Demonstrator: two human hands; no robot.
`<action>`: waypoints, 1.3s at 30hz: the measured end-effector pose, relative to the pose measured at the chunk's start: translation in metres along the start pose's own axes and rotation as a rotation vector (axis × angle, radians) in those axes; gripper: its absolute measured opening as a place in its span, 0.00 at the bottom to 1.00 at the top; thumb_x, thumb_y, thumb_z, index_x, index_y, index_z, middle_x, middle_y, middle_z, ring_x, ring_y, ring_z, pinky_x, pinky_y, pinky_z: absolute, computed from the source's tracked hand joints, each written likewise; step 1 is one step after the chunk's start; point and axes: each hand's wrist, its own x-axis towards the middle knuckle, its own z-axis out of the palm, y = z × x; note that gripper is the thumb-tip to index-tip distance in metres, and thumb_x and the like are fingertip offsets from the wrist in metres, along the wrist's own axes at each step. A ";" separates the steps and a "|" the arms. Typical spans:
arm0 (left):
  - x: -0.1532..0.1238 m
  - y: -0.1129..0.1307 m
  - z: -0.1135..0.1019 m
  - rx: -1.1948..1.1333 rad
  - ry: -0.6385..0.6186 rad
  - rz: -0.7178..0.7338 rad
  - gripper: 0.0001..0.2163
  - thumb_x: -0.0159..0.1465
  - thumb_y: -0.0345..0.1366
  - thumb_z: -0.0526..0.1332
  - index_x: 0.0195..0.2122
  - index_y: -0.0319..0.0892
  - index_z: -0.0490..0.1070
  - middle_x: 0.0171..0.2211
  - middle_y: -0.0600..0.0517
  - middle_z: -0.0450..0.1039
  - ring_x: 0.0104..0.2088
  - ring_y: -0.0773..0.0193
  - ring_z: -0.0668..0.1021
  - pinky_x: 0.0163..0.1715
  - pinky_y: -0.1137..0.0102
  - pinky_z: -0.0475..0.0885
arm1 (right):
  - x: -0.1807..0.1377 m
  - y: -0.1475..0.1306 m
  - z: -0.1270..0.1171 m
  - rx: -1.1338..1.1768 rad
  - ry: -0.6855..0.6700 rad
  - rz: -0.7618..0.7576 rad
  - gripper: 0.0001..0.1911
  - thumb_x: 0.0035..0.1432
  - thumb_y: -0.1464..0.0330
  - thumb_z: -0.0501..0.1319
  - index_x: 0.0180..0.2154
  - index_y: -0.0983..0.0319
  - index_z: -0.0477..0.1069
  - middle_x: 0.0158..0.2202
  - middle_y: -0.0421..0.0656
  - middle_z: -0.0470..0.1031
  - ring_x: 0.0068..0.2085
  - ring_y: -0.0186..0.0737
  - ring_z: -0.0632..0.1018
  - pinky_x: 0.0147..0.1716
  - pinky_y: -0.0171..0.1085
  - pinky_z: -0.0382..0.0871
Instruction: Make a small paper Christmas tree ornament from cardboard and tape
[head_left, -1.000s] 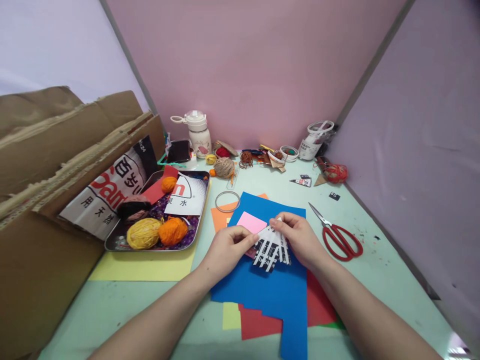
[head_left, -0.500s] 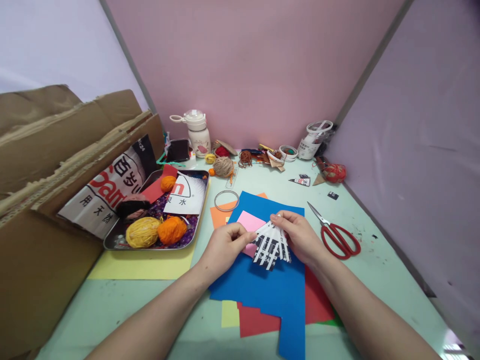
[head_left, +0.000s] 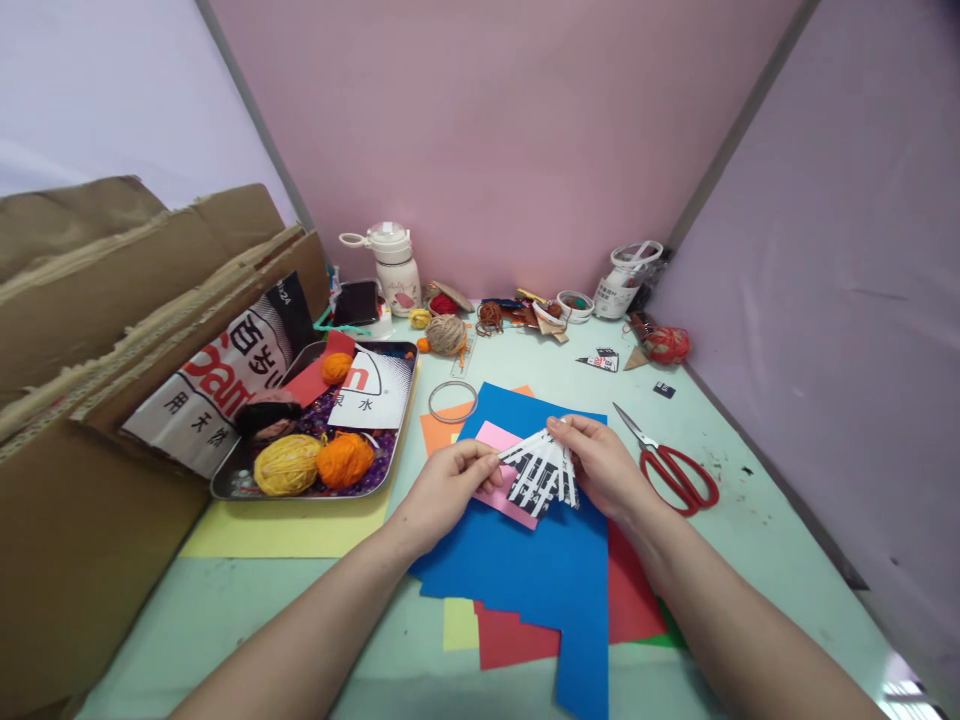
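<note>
A pleated black-and-white paper fan [head_left: 536, 478] is spread out between my hands, its narrow end at the upper right. My right hand [head_left: 596, 455] is closed and pinches that narrow end. With thumb and fingertips together, my left hand [head_left: 457, 485] grips the fan's left edge. Under the fan lies a small pink paper [head_left: 491, 437], partly hidden by it. Beneath that is a large blue sheet [head_left: 517, 570] with a cut-out lower edge. Red-handled scissors [head_left: 667, 470] lie with blades parted to the right of my right hand.
On the left a metal tray [head_left: 409, 420] holds yarn balls and paper pieces, beside leaning cardboard [head_left: 82, 480]. A metal ring [head_left: 453, 401] lies beyond the sheets. A white bottle [head_left: 397, 270], several yarn balls and a jar [head_left: 619, 290] line the back.
The fan has risen slightly and tilted, its outer edge swinging up and its left side stretched further left. My left hand has shifted a little left; my right hand has moved slightly up and right.
</note>
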 end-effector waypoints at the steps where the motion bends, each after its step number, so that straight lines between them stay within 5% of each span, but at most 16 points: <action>1: 0.000 0.001 0.001 -0.027 0.022 -0.015 0.12 0.59 0.44 0.59 0.31 0.39 0.72 0.26 0.52 0.73 0.29 0.66 0.73 0.33 0.72 0.68 | 0.001 0.001 -0.001 0.018 0.018 -0.008 0.18 0.44 0.57 0.68 0.23 0.62 0.65 0.18 0.35 0.65 0.20 0.29 0.65 0.20 0.32 0.57; 6: -0.003 -0.001 0.010 -0.232 -0.027 -0.037 0.17 0.57 0.42 0.63 0.46 0.39 0.72 0.41 0.46 0.76 0.41 0.61 0.76 0.44 0.67 0.69 | 0.001 0.004 0.002 0.116 0.036 -0.020 0.15 0.45 0.59 0.68 0.29 0.62 0.70 0.25 0.37 0.69 0.26 0.30 0.70 0.24 0.31 0.65; 9: -0.003 -0.005 0.013 -0.394 -0.050 -0.030 0.16 0.56 0.39 0.64 0.44 0.38 0.72 0.43 0.45 0.76 0.42 0.59 0.76 0.46 0.64 0.69 | -0.005 0.004 0.009 0.113 -0.026 0.038 0.14 0.46 0.59 0.68 0.31 0.62 0.72 0.30 0.40 0.72 0.31 0.32 0.73 0.29 0.32 0.69; 13: 0.000 -0.005 0.009 -0.500 0.072 -0.059 0.13 0.57 0.40 0.64 0.39 0.36 0.74 0.39 0.44 0.77 0.36 0.62 0.77 0.39 0.67 0.73 | -0.010 0.001 0.012 0.028 -0.080 0.080 0.14 0.47 0.58 0.67 0.31 0.62 0.73 0.31 0.42 0.74 0.33 0.35 0.74 0.32 0.36 0.71; 18: -0.001 -0.003 0.007 -0.322 0.062 -0.157 0.12 0.55 0.40 0.65 0.34 0.36 0.74 0.31 0.47 0.77 0.29 0.65 0.76 0.29 0.72 0.72 | -0.011 -0.005 0.010 -0.296 -0.024 -0.101 0.15 0.50 0.57 0.63 0.35 0.61 0.74 0.35 0.42 0.76 0.35 0.37 0.74 0.34 0.35 0.67; 26: -0.008 -0.006 0.008 0.152 -0.019 -0.071 0.10 0.56 0.40 0.61 0.27 0.37 0.73 0.26 0.50 0.75 0.28 0.65 0.74 0.28 0.73 0.68 | -0.017 -0.004 0.012 -0.350 -0.270 -0.051 0.11 0.48 0.63 0.65 0.31 0.63 0.69 0.28 0.38 0.70 0.29 0.32 0.70 0.28 0.32 0.63; 36: -0.007 -0.004 0.010 0.089 -0.096 -0.124 0.08 0.55 0.37 0.61 0.25 0.38 0.72 0.25 0.50 0.76 0.27 0.65 0.75 0.28 0.73 0.69 | -0.016 0.003 0.012 -0.679 -0.162 -0.274 0.18 0.60 0.59 0.53 0.24 0.62 0.68 0.22 0.37 0.66 0.26 0.32 0.66 0.25 0.32 0.58; 39: -0.007 -0.001 0.009 0.098 -0.069 -0.124 0.08 0.56 0.37 0.60 0.32 0.38 0.74 0.31 0.48 0.78 0.31 0.62 0.77 0.31 0.71 0.70 | -0.015 0.001 0.009 -0.696 -0.118 -0.337 0.16 0.62 0.60 0.51 0.32 0.61 0.72 0.28 0.39 0.71 0.29 0.34 0.70 0.29 0.34 0.62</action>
